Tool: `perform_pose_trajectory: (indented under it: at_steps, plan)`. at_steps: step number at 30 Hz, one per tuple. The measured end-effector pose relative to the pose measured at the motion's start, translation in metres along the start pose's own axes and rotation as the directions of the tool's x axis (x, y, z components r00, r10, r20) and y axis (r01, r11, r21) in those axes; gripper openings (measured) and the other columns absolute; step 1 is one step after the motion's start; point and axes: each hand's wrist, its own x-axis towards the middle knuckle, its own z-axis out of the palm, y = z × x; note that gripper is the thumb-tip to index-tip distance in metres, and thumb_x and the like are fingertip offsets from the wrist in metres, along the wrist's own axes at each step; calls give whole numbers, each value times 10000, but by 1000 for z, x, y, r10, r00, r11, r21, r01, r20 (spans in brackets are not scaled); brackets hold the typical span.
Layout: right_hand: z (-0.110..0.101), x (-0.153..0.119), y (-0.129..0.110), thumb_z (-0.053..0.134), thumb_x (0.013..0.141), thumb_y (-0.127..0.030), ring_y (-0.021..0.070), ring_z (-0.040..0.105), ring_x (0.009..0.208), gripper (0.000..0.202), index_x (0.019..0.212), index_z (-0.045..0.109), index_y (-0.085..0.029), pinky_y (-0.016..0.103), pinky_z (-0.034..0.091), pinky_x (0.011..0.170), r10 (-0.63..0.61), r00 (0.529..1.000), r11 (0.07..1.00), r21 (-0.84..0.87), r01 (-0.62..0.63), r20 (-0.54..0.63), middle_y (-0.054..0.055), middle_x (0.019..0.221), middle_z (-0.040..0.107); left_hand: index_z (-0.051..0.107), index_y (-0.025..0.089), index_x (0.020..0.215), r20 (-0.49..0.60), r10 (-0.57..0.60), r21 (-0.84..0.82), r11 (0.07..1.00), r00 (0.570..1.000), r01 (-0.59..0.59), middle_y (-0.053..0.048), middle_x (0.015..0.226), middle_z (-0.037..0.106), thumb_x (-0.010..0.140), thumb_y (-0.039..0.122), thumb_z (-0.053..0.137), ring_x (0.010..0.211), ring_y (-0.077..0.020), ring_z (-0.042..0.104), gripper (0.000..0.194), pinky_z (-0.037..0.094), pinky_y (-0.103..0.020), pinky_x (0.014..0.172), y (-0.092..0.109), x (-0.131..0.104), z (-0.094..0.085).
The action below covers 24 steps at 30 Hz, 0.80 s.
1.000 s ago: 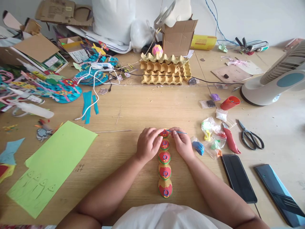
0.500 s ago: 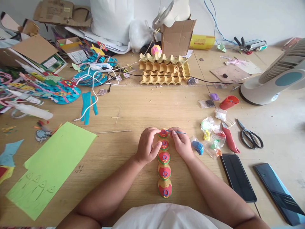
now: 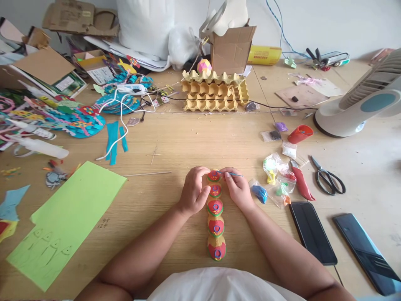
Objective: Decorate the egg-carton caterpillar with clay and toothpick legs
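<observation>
Left hand (image 3: 193,190) slightly withdrawn, half-open, seemingly empty, beside red-and-tan domed cardboard strip (image 3: 215,207); right hand (image 3: 238,189) pinching thin blue rod (image 3: 236,174).

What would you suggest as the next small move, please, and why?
Perhaps steady the farthest red-and-green cup with the left hand, since that hand is close beside it, while the right hand holds the thin blue stick with its tip at that cup.

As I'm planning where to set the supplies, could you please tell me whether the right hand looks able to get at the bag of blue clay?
Probably yes: the bag of blue clay lies beside the right hand, with nothing visible between them, though that hand holds a thin blue stick.
</observation>
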Motion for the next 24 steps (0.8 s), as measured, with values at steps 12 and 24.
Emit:
perform_pose_trajectory:
  at_steps: [12, 24]
  plan:
    - [0, 0, -1, 539, 1005, -431, 234, 688, 960, 260, 1003, 698, -226, 390, 542, 908, 8, 1000, 1000, 11, -8, 15, 68, 989, 746, 504, 178, 1321, 37, -32, -6, 999, 999, 32, -166, 1260, 638, 1039, 591, 260, 1204, -289, 592, 557, 444, -490, 1074, 3, 3, -1]
    - [0, 0, -2, 543, 1010, -400, 220, 685, 954, 232, 1013, 693, -224, 371, 536, 918, -11, 999, 1000, 28, 10, 33, 60, 989, 739, 500, 189, 1340, 32, -12, -12, 1000, 999, 12, -156, 1271, 637, 1040, 576, 279, 1207, -300, 578, 537, 426, -483, 1065, 3, 3, 0]
